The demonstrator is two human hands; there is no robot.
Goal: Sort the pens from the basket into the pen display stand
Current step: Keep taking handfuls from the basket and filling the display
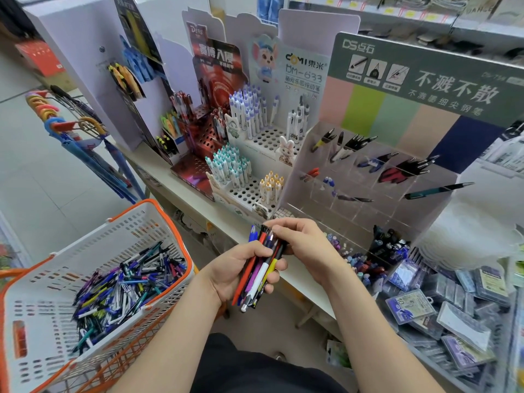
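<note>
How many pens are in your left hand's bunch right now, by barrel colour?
Red pen: 1
Blue pen: 1
Purple pen: 1
White pen: 1
Yellow pen: 1
Black pen: 1
Total: 6 told apart in the bunch the left hand grips; more may be hidden.

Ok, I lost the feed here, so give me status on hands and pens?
Left hand grips pen bunch. Right hand pinches its tops. Basket heaped with pens. Nothing blocking clear stand.

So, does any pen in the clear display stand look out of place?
Yes. One teal pen on the right side of the clear display stand lies almost flat and pokes past the stand's edge, while the other pens lean inside their compartments.
</note>
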